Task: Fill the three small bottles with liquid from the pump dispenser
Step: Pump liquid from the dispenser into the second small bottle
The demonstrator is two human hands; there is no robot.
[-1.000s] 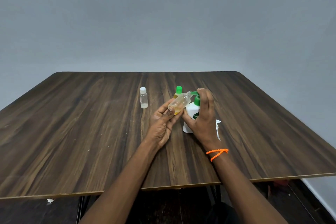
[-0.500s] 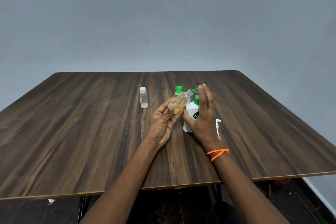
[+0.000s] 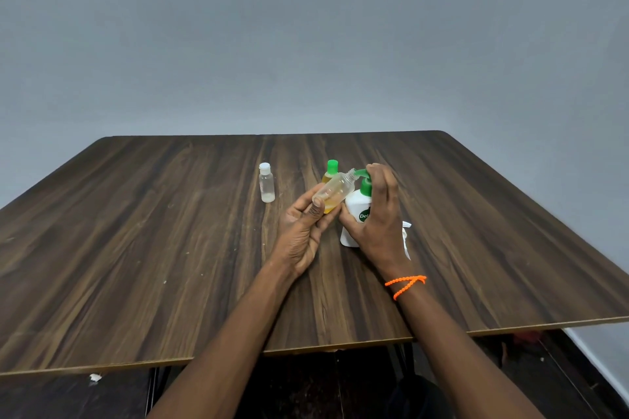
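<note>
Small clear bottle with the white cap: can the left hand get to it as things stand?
Probably not right away. The path over the wooden table looks open, but the left hand is holding the tilted clear uncapped bottle at the pump spout. The white-capped clear bottle stands apart, further left.

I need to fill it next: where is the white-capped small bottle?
The white-capped bottle stands upright on the table, alone, left of the green-capped bottle and both hands.
</note>
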